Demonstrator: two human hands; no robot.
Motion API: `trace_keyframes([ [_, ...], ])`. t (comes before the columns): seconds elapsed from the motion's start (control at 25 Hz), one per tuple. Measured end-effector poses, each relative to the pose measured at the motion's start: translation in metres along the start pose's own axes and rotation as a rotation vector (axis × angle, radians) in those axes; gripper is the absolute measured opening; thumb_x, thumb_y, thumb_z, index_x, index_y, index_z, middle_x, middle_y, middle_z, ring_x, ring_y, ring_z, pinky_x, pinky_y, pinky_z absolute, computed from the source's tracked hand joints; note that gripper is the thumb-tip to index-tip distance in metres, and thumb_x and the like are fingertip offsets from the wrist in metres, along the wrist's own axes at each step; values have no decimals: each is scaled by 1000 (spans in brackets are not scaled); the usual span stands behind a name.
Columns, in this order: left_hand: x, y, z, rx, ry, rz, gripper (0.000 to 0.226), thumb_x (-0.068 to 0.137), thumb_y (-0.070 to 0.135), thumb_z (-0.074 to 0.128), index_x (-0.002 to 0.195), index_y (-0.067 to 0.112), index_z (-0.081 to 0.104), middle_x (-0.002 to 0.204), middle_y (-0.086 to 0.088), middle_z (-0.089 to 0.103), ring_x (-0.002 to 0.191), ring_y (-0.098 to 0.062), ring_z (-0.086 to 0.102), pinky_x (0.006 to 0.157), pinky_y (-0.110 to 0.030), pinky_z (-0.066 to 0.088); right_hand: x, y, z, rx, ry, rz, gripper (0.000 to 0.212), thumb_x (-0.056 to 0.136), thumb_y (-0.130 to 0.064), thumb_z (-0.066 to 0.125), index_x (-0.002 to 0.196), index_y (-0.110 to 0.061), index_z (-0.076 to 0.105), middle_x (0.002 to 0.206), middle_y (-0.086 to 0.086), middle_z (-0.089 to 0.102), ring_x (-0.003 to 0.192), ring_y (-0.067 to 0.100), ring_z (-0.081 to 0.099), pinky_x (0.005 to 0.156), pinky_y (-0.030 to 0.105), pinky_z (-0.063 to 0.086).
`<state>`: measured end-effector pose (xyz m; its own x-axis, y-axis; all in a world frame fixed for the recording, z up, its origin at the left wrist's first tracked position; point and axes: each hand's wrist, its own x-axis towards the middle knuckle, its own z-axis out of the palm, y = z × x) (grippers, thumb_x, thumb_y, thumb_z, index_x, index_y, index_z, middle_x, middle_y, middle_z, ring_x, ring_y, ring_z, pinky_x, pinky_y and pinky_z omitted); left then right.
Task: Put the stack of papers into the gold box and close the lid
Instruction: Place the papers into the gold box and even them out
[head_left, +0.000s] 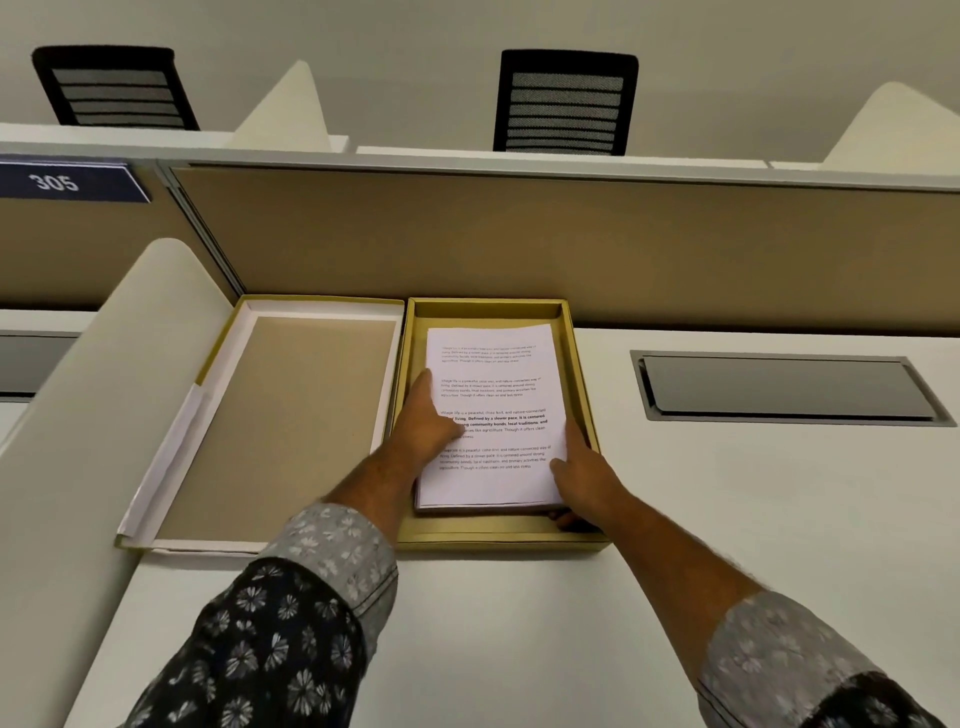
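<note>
The gold box (493, 535) lies open on the white desk against the tan partition. A stack of white printed papers (493, 395) sits inside it, its near end slightly raised. My left hand (426, 421) grips the stack's left edge, thumb on top of the page. My right hand (582, 478) holds the near right corner, fingers underneath. The lid (291, 421) lies upside down just left of the box, touching it, showing its tan inside and white rim.
A curved white divider (104, 389) rises at the left, against the lid. A grey cable hatch (784, 389) is set into the desk (727, 519) right of the box. The tan partition (519, 234) stands behind. Two black chairs show beyond it.
</note>
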<state>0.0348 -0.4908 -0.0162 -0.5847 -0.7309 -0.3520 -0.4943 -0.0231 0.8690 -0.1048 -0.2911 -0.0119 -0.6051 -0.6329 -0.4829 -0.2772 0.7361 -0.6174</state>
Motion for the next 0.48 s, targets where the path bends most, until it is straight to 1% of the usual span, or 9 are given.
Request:
trace_keyframes([
  [0.08,6,0,0,34,-18,-31,103,86,-7,78,167,21,21,165,-5,40,147,-31,47,111,-46,52,1,1,1,6,-1,-16,72,111,-25,42,168,-29,-2,160,7,46,94,12,56,70,17,52],
  [0.16,8,1,0,49,-25,-50,105,87,-7,77,168,20,17,169,-5,36,149,-32,44,113,-46,51,-1,0,1,7,-1,-33,72,111,-25,43,168,-27,-1,162,6,44,96,11,55,76,16,49],
  [0.24,4,4,1,71,-15,-29,99,88,-5,78,165,21,23,165,-5,40,147,-31,47,104,-41,54,-1,-2,-1,21,-16,-30,72,111,-24,43,168,-28,-1,161,6,46,100,13,57,76,19,51],
  [0.28,1,7,0,78,5,4,92,88,-2,78,162,22,28,162,-4,44,145,-31,50,100,-37,54,-1,-3,-1,22,-30,-15,74,111,-24,43,168,-28,-4,157,6,48,99,15,62,71,21,54],
  [0.32,-4,9,0,76,34,45,86,90,1,79,158,24,33,161,-4,47,145,-30,51,101,-37,53,-1,-4,-2,4,-45,12,77,110,-26,43,167,-28,-8,153,7,50,95,16,66,65,23,56],
  [0.36,-13,10,0,67,67,82,81,92,6,79,157,25,34,162,-2,47,146,-28,50,107,-40,52,-3,-7,-3,-37,-56,42,80,110,-29,44,167,-27,-11,149,8,52,94,18,68,65,25,59],
  [0.4,-24,7,-2,58,107,113,79,93,12,78,158,27,35,164,1,45,147,-25,48,112,-44,50,-6,-11,-4,-92,-60,61,82,109,-32,46,167,-26,-11,148,10,54,100,20,69,73,29,62],
  [0.44,-39,1,-4,45,159,137,77,94,16,78,157,31,37,164,4,45,146,-20,48,113,-46,50,-8,-12,-3,-155,-50,59,83,108,-37,48,168,-23,-8,149,11,55,111,24,68,86,34,61],
  [0.48,-56,-9,-8,23,229,161,72,94,19,79,154,36,41,160,9,47,141,-14,49,110,-43,53,-9,-11,-1,-232,-27,44,84,107,-43,49,168,-19,-3,150,12,57,120,28,67,97,38,57],
])
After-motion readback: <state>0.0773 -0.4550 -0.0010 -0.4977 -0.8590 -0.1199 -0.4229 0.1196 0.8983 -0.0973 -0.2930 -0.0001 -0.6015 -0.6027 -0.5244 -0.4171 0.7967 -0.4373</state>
